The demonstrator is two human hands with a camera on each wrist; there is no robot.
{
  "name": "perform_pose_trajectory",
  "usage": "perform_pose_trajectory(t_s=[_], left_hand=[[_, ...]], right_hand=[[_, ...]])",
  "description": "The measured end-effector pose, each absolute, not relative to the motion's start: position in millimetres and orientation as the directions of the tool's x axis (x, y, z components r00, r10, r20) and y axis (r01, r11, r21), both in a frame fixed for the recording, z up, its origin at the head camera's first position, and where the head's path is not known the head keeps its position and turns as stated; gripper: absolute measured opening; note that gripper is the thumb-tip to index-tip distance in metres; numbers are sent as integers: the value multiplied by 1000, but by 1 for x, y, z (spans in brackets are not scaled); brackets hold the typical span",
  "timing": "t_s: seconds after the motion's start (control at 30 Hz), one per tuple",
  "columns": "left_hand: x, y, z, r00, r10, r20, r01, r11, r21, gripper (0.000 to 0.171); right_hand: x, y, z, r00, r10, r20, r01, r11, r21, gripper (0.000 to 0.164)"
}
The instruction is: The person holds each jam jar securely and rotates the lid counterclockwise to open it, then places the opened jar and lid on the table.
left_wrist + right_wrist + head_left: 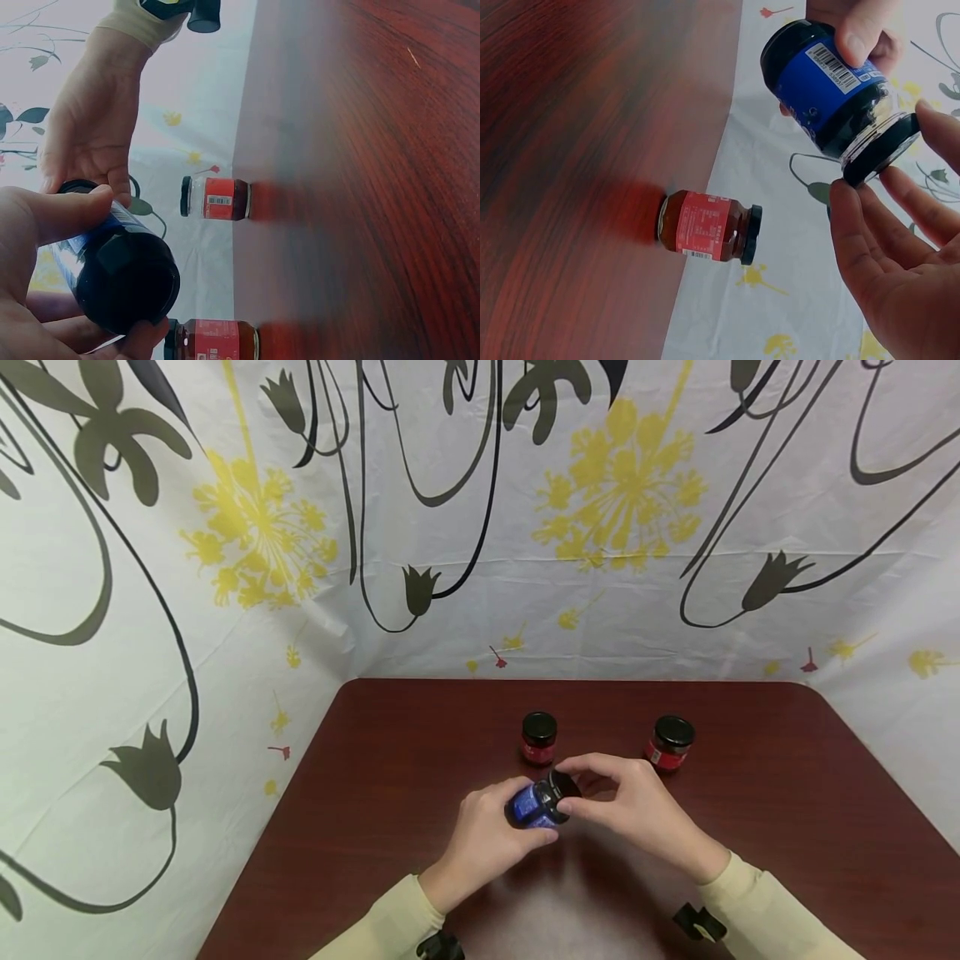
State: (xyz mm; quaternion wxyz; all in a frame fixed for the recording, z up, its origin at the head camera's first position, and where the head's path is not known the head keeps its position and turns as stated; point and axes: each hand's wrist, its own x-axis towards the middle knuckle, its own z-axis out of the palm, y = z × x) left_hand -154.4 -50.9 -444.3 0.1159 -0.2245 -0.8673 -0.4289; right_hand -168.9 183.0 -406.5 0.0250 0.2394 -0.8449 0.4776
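Note:
My left hand (pixel 487 827) grips a dark glass jar with a blue label (pixel 531 806), thumb on one side and fingers round the other. The jar is tilted above the table, its mouth end toward my right hand (pixel 637 806). Its black lid (pixel 883 150) is pinched at the rim between the thumb and fingertips of that hand. In the right wrist view, clear glass shows between the lid and the jar's dark shoulder. The left wrist view shows the jar's dark base (pixel 131 281), and the lid is mostly hidden there.
Two red-labelled jars with black lids stand upright on the brown table (pixel 405 743): one jar (pixel 539 739) just beyond my hands, another jar (pixel 670 743) farther right. A white cloth with flower prints (pixel 450 527) hangs behind the table and along its sides.

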Motion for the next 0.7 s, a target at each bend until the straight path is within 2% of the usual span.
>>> perform_pose_trajectory(t_s=[0.7], left_hand=[[-152, -53, -444, -886, 308, 346, 460, 500, 734, 51]], right_hand=[[-168, 184, -407, -868, -424, 259, -451, 454, -769, 46]])
